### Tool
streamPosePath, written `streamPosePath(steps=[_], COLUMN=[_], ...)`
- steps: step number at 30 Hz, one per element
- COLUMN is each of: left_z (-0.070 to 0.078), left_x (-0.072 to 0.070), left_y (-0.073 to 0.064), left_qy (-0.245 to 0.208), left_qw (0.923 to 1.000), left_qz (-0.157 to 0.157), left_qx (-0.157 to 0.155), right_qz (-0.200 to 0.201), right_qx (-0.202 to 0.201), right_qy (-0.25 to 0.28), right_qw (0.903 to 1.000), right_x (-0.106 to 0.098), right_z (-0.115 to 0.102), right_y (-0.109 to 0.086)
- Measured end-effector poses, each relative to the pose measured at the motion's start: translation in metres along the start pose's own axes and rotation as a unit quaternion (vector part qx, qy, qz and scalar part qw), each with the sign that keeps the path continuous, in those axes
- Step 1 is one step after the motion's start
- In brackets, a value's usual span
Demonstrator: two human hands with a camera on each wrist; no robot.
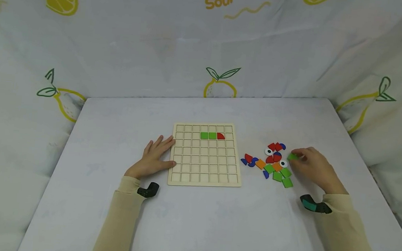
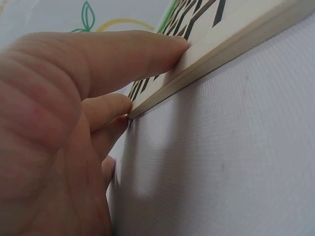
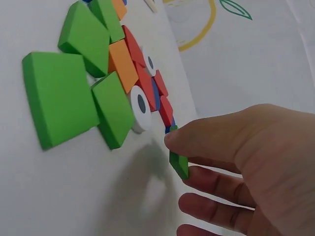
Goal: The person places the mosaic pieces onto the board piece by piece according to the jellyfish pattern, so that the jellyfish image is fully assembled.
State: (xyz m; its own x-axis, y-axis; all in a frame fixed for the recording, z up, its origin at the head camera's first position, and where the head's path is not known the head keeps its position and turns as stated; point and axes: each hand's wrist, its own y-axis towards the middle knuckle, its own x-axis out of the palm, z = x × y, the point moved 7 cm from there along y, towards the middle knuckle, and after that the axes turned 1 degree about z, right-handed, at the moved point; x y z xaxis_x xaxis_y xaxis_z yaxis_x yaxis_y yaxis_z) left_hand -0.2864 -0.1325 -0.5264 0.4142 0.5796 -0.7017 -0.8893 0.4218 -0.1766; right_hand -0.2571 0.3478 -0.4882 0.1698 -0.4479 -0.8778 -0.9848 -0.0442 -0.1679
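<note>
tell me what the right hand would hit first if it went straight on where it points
Probably the blue piece just beyond the green piece in the right hand's grip, beside a red piece. The hand's height is hard to judge, so it might pass over.

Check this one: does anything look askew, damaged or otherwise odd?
Nothing stands out as odd. The grid board lies flat, its three placed pieces sit neatly in one row, and no damage shows. The loose pieces to its right lie jumbled at mixed angles, which seems ordinary.
</note>
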Motion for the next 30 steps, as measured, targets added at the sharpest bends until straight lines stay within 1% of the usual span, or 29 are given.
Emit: streamPosePath(steps=[3, 6, 11, 15, 20, 24, 27, 30], left_z=[0.001, 0.001, -0.001, -0.001, 0.001, 0.000, -0.001, 0.001], left_x=[0.000, 0.000, 0.000, 0.001, 0.000, 0.001, 0.001, -0.001], left_y=[0.000, -0.001, 0.000, 0.001, 0.001, 0.002, 0.002, 0.000], left_qy=[0.001, 0.000, 0.002, 0.005, 0.003, 0.007, 0.006, 0.002], left_qw=[1.0000, 1.0000, 1.0000, 1.0000, 1.0000, 1.0000, 1.0000, 1.0000], left_qz=[-0.001, 0.000, 0.000, -0.002, -0.001, -0.002, -0.002, -0.004], left_qx=[0.001, 0.003, 0.002, 0.002, 0.003, -0.001, -0.001, 0.000], right_qz=[0.017, 0.035, 0.055, 0.053, 0.048, 0.032, 0.022, 0.020], right_qx=[-0.019, -0.047, -0.097, -0.120, -0.130, -0.120, -0.127, -0.140], right_qy=[0.015, 0.027, 0.045, 0.059, 0.065, 0.075, 0.082, 0.089], right_qw=[0.9996, 0.9979, 0.9928, 0.9896, 0.9883, 0.9894, 0.9883, 0.9859], right_x=[-0.005, -0.012, -0.025, -0.031, -0.030, -0.029, -0.029, -0.029], right_z=[-0.007, -0.019, -0.048, -0.072, -0.098, -0.114, -0.126, -0.137], right_y=[0.002, 0.006, 0.014, 0.021, 0.034, 0.043, 0.049, 0.053])
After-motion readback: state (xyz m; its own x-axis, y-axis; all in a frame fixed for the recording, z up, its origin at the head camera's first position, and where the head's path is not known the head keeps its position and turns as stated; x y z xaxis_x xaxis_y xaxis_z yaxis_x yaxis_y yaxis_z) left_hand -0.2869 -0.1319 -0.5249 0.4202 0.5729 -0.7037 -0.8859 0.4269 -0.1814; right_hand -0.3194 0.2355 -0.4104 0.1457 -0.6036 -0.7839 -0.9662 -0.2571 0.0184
